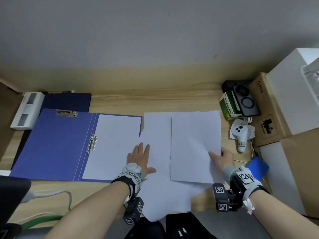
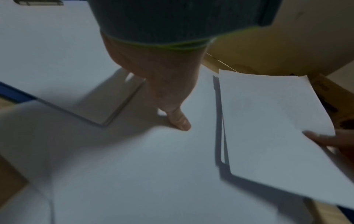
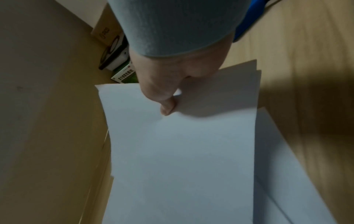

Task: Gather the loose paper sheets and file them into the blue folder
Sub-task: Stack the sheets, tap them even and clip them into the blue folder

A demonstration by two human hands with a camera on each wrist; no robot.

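Note:
The blue folder [image 1: 57,145] lies open on the desk at the left, with a white sheet [image 1: 114,144] on its right half beside the metal clip [image 1: 91,144]. Loose white sheets [image 1: 157,169] are spread over the desk's middle and hang past its front edge. My left hand [image 1: 140,157] lies flat with straight fingers across the filed sheet and the loose sheets [image 2: 153,166]; its thumb [image 2: 180,119] presses the paper. My right hand [image 1: 220,158] pinches the right edge of a lifted top sheet [image 1: 193,147], thumb [image 3: 168,106] on top of that sheet [image 3: 182,159].
A second dark folder [image 1: 69,100] and a white device [image 1: 27,110] sit at the back left. At the right stand a green box [image 1: 227,106], a phone [image 1: 245,100], a white controller [image 1: 239,133] and cardboard boxes [image 1: 269,109]. A blue object [image 1: 257,165] lies near my right wrist.

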